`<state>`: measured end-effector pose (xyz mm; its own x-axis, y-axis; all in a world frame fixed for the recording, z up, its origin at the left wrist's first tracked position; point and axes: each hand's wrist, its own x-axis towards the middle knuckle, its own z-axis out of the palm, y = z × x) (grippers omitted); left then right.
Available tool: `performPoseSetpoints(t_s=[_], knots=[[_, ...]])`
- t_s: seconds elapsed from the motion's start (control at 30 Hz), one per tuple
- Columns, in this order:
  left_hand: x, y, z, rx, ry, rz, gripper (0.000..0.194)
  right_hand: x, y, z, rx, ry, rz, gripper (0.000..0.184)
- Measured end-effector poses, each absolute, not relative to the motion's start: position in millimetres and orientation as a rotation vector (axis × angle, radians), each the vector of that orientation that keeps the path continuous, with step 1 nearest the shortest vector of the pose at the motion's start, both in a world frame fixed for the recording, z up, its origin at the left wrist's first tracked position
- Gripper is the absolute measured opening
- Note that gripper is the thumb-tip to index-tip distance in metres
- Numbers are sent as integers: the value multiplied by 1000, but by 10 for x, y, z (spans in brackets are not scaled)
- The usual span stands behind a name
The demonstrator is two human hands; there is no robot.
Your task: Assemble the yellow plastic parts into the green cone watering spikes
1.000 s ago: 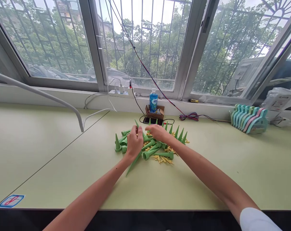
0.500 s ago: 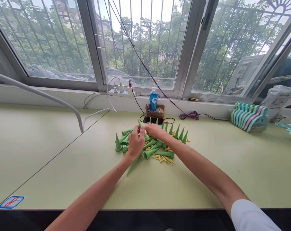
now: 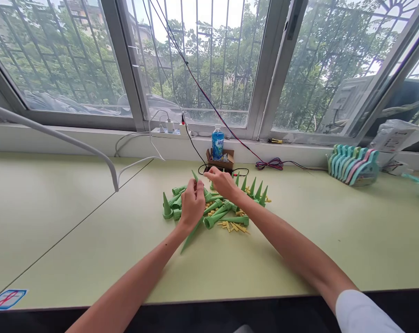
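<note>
My left hand (image 3: pixel 193 202) is closed around a green cone-shaped plastic spike (image 3: pixel 194 175), its pointed tip standing up past the fingers. Just to the right, my right hand (image 3: pixel 222 182) is raised with thumb and fingers bent together near the held spike; what they hold, if anything, is too small to make out. Below both hands lies a pile of green spikes (image 3: pixel 213 221) with hollow capped ends, mixed with small yellow plastic pegs (image 3: pixel 234 226). Several green spikes (image 3: pixel 258 189) stand upright in a row on the right, and one upright spike (image 3: pixel 166 206) stands at the left.
Behind the pile are a blue bottle (image 3: pixel 217 144), a small cardboard box (image 3: pixel 226 159) and cables. A white power strip (image 3: pixel 166 132) sits on the sill. Pastel plastic pieces (image 3: pixel 353 165) stand at the right. A grey curved tube (image 3: pixel 105 159) reaches over the table (image 3: pixel 74 259) from the left.
My right hand has lifted a little, its fingertips moving up and back from the spike. My left hand keeps its hold on the spike. The view has shifted slightly.
</note>
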<state>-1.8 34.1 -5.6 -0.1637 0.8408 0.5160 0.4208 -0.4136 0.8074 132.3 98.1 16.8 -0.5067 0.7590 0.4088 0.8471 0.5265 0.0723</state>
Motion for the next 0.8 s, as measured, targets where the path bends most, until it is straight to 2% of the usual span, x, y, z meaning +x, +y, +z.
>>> performPoseSetpoints(t_s=[0.1,0.4,0.8], knots=[[-22,353,-60,1726,1404,1594,29,1431,875,96,-1222,-2284,-366,40],[11,315,-31,1881,1316,1485,29,1744,349,-308,-709,-1969,-179,26],[45,322,-53,2022,1306,1408,31,1726,182,-320,-610,-1803,-84,24]])
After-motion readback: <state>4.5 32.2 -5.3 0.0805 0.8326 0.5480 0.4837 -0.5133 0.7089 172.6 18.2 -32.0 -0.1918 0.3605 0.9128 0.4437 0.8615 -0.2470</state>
